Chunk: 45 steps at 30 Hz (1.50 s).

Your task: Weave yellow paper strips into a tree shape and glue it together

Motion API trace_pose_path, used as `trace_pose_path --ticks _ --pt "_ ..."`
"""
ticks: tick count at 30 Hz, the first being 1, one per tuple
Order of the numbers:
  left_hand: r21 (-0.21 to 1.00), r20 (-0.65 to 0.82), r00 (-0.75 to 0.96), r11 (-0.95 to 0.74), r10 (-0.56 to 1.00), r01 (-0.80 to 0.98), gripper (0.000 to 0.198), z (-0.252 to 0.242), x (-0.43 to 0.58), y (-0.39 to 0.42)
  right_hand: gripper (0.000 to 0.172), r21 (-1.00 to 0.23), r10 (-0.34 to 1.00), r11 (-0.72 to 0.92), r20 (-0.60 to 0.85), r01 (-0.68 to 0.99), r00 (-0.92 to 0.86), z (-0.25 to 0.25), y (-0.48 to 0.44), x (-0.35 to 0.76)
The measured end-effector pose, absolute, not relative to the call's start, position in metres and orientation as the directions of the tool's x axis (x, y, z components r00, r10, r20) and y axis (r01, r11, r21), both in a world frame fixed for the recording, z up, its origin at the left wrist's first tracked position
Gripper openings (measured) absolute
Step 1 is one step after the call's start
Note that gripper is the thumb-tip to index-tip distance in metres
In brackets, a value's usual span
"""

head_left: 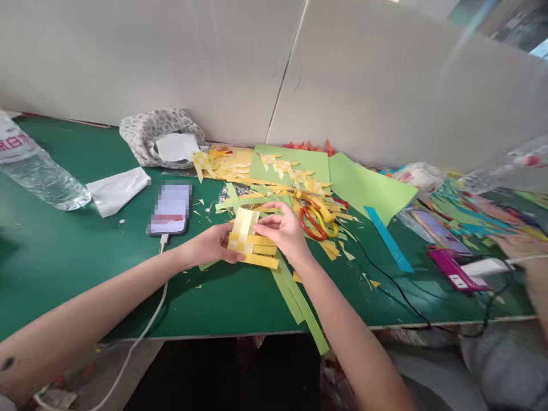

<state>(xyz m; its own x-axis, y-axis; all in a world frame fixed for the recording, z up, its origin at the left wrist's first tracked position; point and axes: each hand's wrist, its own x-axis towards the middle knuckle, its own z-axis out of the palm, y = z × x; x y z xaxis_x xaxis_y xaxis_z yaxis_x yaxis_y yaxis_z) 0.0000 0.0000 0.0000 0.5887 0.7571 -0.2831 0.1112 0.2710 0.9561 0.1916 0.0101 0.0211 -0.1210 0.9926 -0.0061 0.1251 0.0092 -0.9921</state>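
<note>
The woven paper piece (245, 231), pale and deeper yellow strips crossing, sits near the centre of the frame, between the two hands and just above the worktop (201, 314). The left hand (217, 244) grips its left side, thumb along the lower edge; the right hand (282, 227) pinches its upper right side between thumb and fingers. Loose yellow strip ends stick out to the right, below the right hand's fingers.

Long green strips (295, 297) run from beneath the piece toward the bottom of the frame. Right of the right hand lie red-handled scissors (305, 220), then a blue strip (387, 238). Left of centre, beyond the left wrist, is a phone (174, 205) with a white cable (150, 322); a bottle (47, 180) lies at the far left.
</note>
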Motion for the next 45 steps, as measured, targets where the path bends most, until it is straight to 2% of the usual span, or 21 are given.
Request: trace_pose_path --ticks 4,8,14,19,26,33,39,45 --pt "0.965 -0.26 0.514 0.236 0.817 0.113 0.048 0.0051 0.0029 -0.0038 0.051 -0.993 0.993 0.024 0.01 0.119 -0.117 0.0168 0.0078 0.1906" --pt "0.97 -0.226 0.475 0.244 0.85 0.024 0.037 0.0059 0.0035 -0.0036 0.051 -0.992 0.987 0.025 0.005 0.122 -0.158 0.0189 0.0061 0.1905" --pt "0.97 -0.244 0.304 0.232 0.921 0.075 0.037 0.0046 0.0015 -0.0011 0.055 -0.963 0.976 0.065 0.007 0.26 -0.218 0.0152 0.0067 0.1932" --pt "0.951 -0.292 0.268 0.309 0.918 -0.021 0.034 0.0068 0.0011 0.0004 0.054 -0.947 0.955 0.081 -0.015 0.312 -0.295 0.0148 0.0049 0.1922" --pt "0.958 -0.268 0.215 0.284 0.939 -0.046 0.035 0.0047 0.0002 0.0018 0.05 -0.94 0.944 0.097 -0.017 0.327 -0.329 0.0168 0.0052 0.1928" --pt "0.97 -0.233 0.236 0.243 0.943 -0.016 0.037 0.0055 -0.0003 0.0012 0.051 -0.935 0.941 0.118 -0.002 0.335 -0.337 0.0195 0.005 0.1929" --pt "0.986 -0.155 0.23 0.136 0.961 0.095 0.028 0.0073 -0.0018 -0.0005 0.05 -0.932 0.926 0.149 0.014 0.332 -0.377 0.0207 0.0029 0.1905" --pt "0.978 -0.147 0.229 0.106 0.962 0.181 0.028 0.0079 -0.0011 -0.0016 0.048 -0.916 0.92 0.18 0.028 0.359 -0.39 0.0196 0.0022 0.1911"
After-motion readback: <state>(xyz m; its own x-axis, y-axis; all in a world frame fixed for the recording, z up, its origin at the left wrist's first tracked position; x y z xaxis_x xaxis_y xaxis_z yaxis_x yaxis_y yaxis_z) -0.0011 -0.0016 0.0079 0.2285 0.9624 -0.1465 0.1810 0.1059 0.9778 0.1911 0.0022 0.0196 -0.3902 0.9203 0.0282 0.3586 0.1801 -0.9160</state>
